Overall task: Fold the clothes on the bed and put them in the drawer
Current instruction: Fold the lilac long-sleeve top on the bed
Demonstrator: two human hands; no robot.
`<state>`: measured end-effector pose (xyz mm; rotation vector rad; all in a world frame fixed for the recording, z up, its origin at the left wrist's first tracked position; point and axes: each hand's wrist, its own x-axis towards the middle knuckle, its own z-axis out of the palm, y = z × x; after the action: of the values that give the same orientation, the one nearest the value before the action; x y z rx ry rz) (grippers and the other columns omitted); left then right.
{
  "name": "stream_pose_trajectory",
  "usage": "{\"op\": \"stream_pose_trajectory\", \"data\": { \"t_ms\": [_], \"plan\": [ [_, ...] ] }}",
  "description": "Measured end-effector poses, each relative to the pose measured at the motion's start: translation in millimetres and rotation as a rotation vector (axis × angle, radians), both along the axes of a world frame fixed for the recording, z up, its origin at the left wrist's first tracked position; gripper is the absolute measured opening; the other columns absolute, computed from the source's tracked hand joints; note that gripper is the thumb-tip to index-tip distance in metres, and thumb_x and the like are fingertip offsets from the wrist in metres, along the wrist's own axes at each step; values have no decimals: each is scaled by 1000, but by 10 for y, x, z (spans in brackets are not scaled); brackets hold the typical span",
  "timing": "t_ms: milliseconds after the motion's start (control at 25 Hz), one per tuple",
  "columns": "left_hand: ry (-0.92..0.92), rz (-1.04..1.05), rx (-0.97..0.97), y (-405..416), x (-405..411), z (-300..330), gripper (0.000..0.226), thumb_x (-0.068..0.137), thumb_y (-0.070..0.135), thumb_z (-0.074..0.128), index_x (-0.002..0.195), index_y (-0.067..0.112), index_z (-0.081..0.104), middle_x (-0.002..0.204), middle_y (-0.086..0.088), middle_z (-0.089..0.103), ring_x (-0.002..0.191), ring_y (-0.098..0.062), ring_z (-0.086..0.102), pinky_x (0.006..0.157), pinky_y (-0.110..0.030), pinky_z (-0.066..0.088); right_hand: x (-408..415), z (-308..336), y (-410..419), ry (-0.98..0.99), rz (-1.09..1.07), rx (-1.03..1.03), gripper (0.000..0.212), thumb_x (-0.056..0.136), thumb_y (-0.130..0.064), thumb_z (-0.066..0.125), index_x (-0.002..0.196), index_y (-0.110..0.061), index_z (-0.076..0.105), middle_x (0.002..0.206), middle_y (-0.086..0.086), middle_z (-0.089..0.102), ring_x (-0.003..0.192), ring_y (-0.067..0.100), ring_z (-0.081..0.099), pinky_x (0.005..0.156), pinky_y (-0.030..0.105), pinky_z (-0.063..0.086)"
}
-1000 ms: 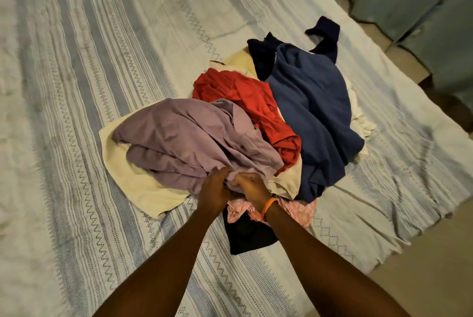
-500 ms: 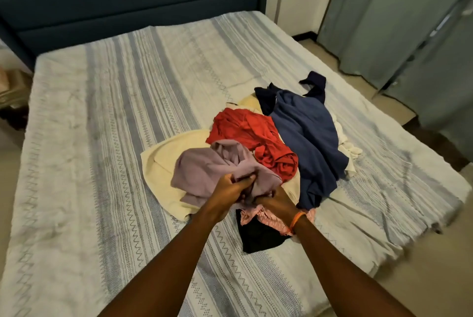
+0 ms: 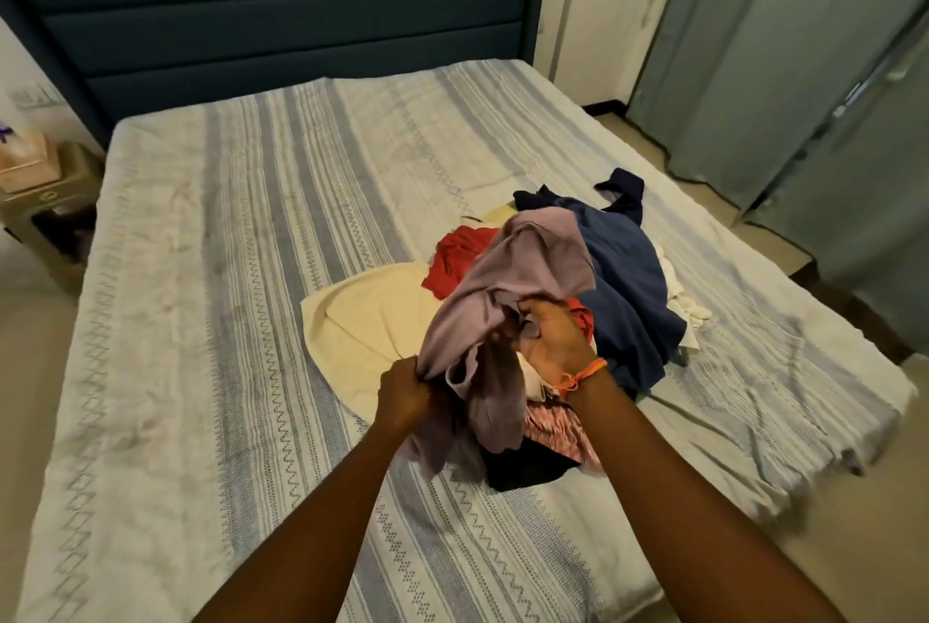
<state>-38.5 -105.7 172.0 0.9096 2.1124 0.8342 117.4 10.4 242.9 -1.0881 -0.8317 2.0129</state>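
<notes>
I am looking down at the bed, and both of my hands are working at the centre of the frame. My left hand is clenching its grip on a bunched edge of the lilac garment, and my right hand, wearing an orange wristband, is pinching another fold of the same cloth just beside it. The lilac garment is hanging lifted between the two grips, part of it draping down over the pile. Behind it, right of centre, the other clothes are lying heaped on the striped bedspread: a cream piece, a red piece, a navy blue piece, a pink patterned piece and a black piece. The dark headboard is filling the upper left, and grey curtains are hanging at upper right.
</notes>
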Motion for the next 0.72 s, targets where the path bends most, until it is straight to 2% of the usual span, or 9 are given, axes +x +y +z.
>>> {"op": "stream_pose_trajectory", "data": {
  "t_ms": [120, 200, 240, 320, 360, 440, 520, 640, 720],
  "plan": [
    [-280, 233, -15, 4, -181, -2, 10, 79, 6, 56, 68, 6, 54, 69, -12, 48, 66, -23, 42, 61, -36, 30, 126, -201, -4, -532, -60, 435, 10, 85, 2, 54, 86, -6, 60, 77, 14, 63, 68, 30, 60, 51, 31, 55],
    [-368, 261, -31, -5, -301, -83, 5, 65, 9, 54, 69, 10, 51, 71, -10, 44, 70, -19, 37, 58, -36, 32, 200, -717, -245, -917, 59, 644, 13, 77, -5, 49, 79, -3, 62, 82, 25, 64, 69, 31, 56, 53, 26, 46],
    [-362, 236, -48, -23, -324, -95, 9, 62, 9, 54, 71, 11, 53, 72, -10, 46, 70, -20, 39, 58, -36, 35, 194, -969, -384, -1000, 154, 695, 23, 77, -9, 48, 88, 0, 66, 93, 26, 66, 75, 34, 59, 58, 31, 45],
    [-273, 164, -124, -141, -405, -202, 16, 68, 2, 63, 79, 12, 58, 77, -10, 56, 72, -25, 51, 61, -34, 44, 92, -1328, -644, -1025, 361, 703, 39, 82, -16, 49, 113, 2, 65, 115, 22, 64, 96, 37, 62, 72, 36, 47],
    [-263, 145, -181, -227, -450, -305, 23, 71, -3, 67, 88, 12, 61, 87, -9, 63, 81, -28, 59, 66, -34, 50, 11, -1455, -785, -1051, 621, 682, 39, 86, -19, 52, 117, 1, 64, 119, 21, 63, 103, 36, 60, 78, 35, 46],
    [-296, 108, -280, -430, -522, -567, 45, 69, -2, 71, 112, 7, 62, 109, -12, 67, 100, -31, 63, 79, -38, 57, -174, -1697, -973, -1038, 1190, 612, 32, 90, -21, 59, 114, 0, 65, 118, 22, 63, 109, 37, 59, 87, 36, 47],
    [-332, 45, -358, -560, -562, -880, 58, 71, 8, 69, 128, 3, 56, 126, -13, 60, 114, -31, 59, 92, -38, 53, -351, -1868, -976, -996, 1400, 494, 26, 90, -17, 62, 105, 3, 69, 111, 24, 67, 103, 36, 62, 88, 39, 50],
    [-334, 84, -383, -485, -557, -1174, 48, 88, 7, 61, 135, 4, 52, 134, -14, 55, 119, -30, 56, 92, -33, 48, -610, -2018, -663, -1064, 1168, 587, 24, 91, -11, 53, 69, -2, 56, 73, 19, 59, 72, 29, 53, 69, 45, 47],
    [-221, 102, -343, -280, -637, -1392, 45, 89, 14, 64, 132, 4, 54, 133, -14, 58, 118, -27, 56, 93, -30, 45, -831, -2008, -349, -1120, 919, 594, 34, 93, -10, 49, 60, -15, 40, 62, 11, 44, 62, 26, 43, 58, 42, 36]
  ]
}}
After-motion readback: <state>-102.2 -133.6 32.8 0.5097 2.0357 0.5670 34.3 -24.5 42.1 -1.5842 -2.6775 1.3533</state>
